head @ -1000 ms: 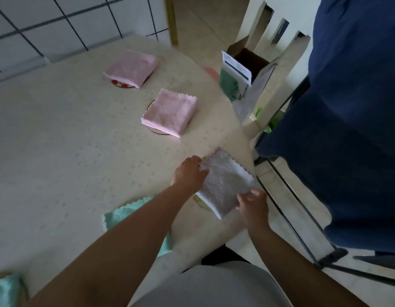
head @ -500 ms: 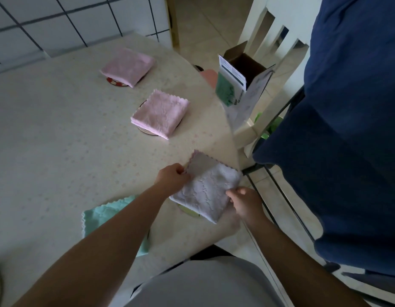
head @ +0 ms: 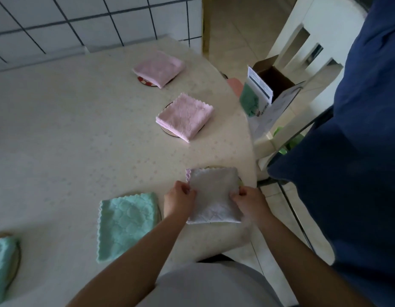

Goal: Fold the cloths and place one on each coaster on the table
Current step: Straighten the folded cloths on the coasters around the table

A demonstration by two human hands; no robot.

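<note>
A folded pale lilac cloth (head: 214, 193) lies near the table's right edge over a coaster (head: 210, 167), of which only a thin rim shows. My left hand (head: 178, 198) pinches the cloth's left side and my right hand (head: 249, 201) pinches its right side. Two folded pink cloths (head: 159, 68) (head: 185, 116) each rest on a coaster (head: 145, 82) (head: 167, 132) further back. A folded green cloth (head: 126, 222) lies left of my hands. Another green cloth (head: 1, 264) sits on a coaster (head: 16, 260) at the far left edge.
The cream table (head: 70, 140) meets a tiled wall (head: 81, 18) at the back. An open cardboard box (head: 269, 94) stands on a white chair (head: 302, 52) beyond the table's right edge. A large dark blue cloth (head: 358, 151) hangs at the right.
The lilac cloth has turned from a diagonal lie to square with the table edge. Both hands now grip its sides. The camera view has shifted back and to the left.
</note>
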